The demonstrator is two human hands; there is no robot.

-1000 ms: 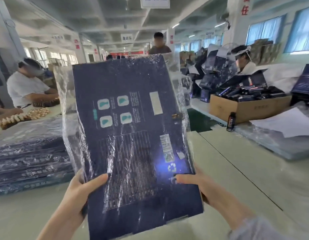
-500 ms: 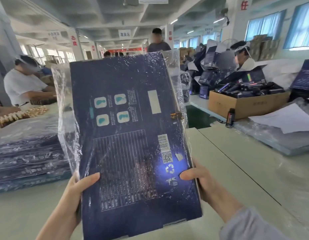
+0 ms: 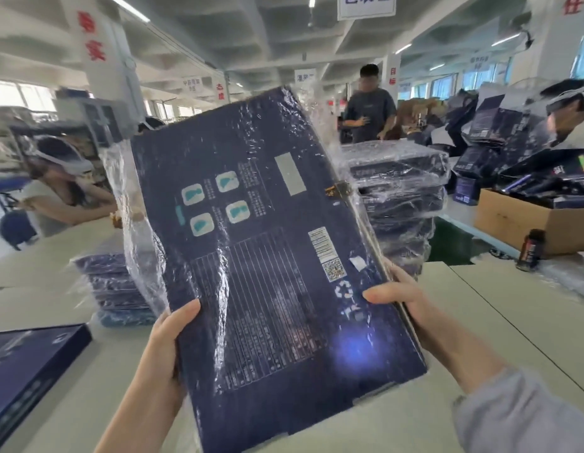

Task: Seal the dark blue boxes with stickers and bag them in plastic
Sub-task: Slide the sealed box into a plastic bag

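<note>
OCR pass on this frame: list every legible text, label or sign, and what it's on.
"包装区" (top cropped): white hanging sign.
"目标": red, far pillar.
"态度": red, centre pillar.
"任": red, top-right pillar.
dark blue box: back print, barcode and QR code too small to read.
left pillar, red characters: blurred.
bottle label: blurred.

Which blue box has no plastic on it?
The lone box at lower left, flat on the table: it looks bare. The held box, left stack and right stack are all wrapped.
</note>
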